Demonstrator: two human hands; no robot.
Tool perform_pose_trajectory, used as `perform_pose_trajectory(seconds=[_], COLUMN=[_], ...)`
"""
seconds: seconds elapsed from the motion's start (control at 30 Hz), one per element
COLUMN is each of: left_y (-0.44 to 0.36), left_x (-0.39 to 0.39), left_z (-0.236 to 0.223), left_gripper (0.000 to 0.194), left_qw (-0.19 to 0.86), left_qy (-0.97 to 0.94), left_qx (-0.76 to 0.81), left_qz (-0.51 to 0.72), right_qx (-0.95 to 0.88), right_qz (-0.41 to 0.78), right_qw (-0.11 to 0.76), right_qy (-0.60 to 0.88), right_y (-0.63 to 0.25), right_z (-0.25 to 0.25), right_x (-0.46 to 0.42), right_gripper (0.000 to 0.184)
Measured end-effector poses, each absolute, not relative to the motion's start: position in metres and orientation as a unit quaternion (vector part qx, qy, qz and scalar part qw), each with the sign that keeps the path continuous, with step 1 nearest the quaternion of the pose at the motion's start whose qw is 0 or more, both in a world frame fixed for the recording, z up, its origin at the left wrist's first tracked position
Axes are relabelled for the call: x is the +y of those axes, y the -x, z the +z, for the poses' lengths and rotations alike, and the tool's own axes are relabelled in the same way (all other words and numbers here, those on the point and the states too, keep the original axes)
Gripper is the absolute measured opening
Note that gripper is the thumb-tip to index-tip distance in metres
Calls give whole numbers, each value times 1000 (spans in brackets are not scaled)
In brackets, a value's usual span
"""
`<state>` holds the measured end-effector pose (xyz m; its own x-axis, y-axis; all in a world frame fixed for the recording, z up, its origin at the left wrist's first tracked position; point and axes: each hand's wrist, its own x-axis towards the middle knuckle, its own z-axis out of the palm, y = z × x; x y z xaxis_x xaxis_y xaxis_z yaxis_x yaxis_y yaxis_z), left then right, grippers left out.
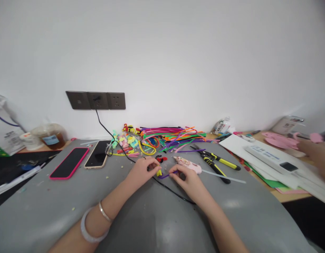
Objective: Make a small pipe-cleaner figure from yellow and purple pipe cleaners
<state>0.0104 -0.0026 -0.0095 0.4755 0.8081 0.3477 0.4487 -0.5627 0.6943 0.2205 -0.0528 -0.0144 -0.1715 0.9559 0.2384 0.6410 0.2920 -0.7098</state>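
Note:
My left hand (144,171) pinches a small yellow piece (159,173) whose exact kind I cannot make out. A purple pipe cleaner (165,175) runs from that piece into the fingertips of my right hand (187,179), which are closed on its end. Just behind my hands lies a small red and black piece (161,159). A patterned hot glue gun (187,164) rests beyond my right hand, a translucent glue stick (224,176) extending from its rear. Its black cord (173,191) passes beneath my hands.
Pliers with yellow-black handles (217,163) lie to the right. Behind are bundled pipe cleaners (173,135) and a yellow-red figure (129,129). Two phones (70,163) lie left. A power strip (270,160) sits on white sheets (247,151). Another person's hand (314,151) is at far right, near pink scissors.

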Motion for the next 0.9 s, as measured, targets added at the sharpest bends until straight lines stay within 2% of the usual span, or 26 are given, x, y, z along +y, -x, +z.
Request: perform_pose_trajectory(seconds=[0.37,0.67,0.77,0.9], left_y=[-12,7,6,3], left_x=[-3,8,7,10], left_z=[-10,0,3,-2], left_gripper=[15,31,29,22], left_qw=[303,347,352,356], left_qy=[-793,-848,-869,-859], left_qx=[413,282,225,251], left_qz=[330,283,264,270], right_qx=[-779,-791,-795,-797], right_qz=[173,149,147,140], right_qw=[310,289,291,295], right_qy=[517,519,511,508], right_y=[-217,-221,-221,-221], right_z=[-23,-25,-25,-25], right_x=[-48,-45,-44,-44], right_gripper=[11,17,19,19])
